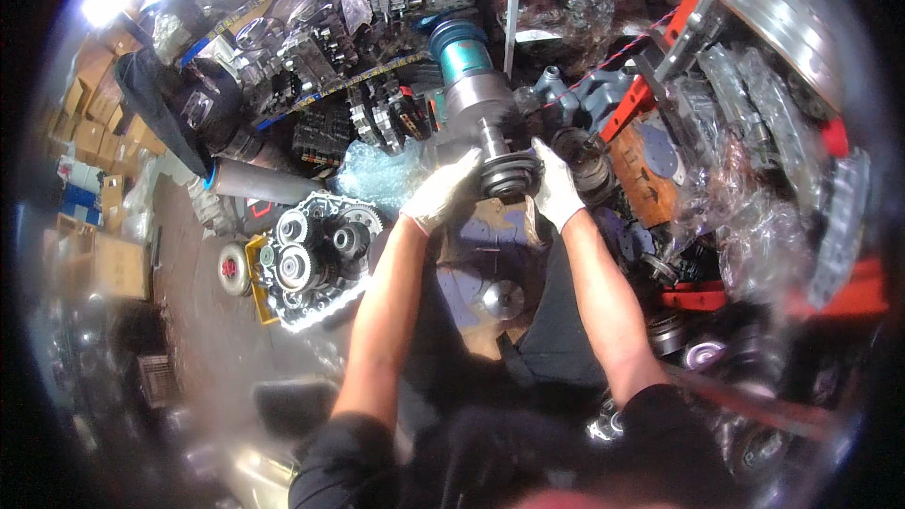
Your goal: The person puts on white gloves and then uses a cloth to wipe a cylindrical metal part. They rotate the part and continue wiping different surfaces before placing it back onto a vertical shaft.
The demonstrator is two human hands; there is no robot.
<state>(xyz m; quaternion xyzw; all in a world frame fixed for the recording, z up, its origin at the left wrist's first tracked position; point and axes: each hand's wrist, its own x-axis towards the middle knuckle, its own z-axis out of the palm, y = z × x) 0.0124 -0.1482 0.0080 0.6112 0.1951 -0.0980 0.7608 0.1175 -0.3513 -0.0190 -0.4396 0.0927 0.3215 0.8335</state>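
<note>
My gloved left hand (441, 194) and gloved right hand (557, 187) are closed on opposite sides of a dark ringed metal part (509, 176), round with stepped rims. A bright steel shaft (491, 137) stands just beyond the part, in line with it. Past that come a thick grey steel cylinder (477, 96) and a teal cylinder (461, 49). Whether the shaft is joined to the dark part, I cannot tell. The gloves and the part hide most of my fingertips.
An open gearbox housing (316, 322) with several gears sits left, by a yellow crate (253, 275). Bubble wrap (377, 172) lies behind it. Red rack beams (627, 108) and plastic-wrapped parts (731, 217) stand right. A small metal disc (502, 299) lies between my knees.
</note>
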